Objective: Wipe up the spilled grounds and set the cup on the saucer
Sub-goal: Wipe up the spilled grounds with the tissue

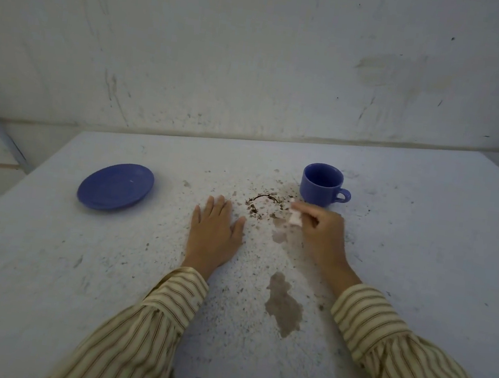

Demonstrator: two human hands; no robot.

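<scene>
A blue cup (322, 183) stands upright on the white table (45, 258), handle to the right. A blue saucer (115, 186) lies apart at the left with nothing on it. Dark grounds (259, 204) form a ring and scattered specks between my hands, just left of the cup. My right hand (319, 233) is closed around a small white tissue (295, 218) pressed to the table at the right edge of the grounds, blurred. Flat on the table left of the grounds lies my left hand (214, 234), fingers spread.
A brownish wet stain (283, 303) marks the table nearer to me, with a smaller one (278, 236) beside my right hand. A scuffed white wall (257, 64) rises behind the table's far edge. The table's near edge runs along the bottom of the view.
</scene>
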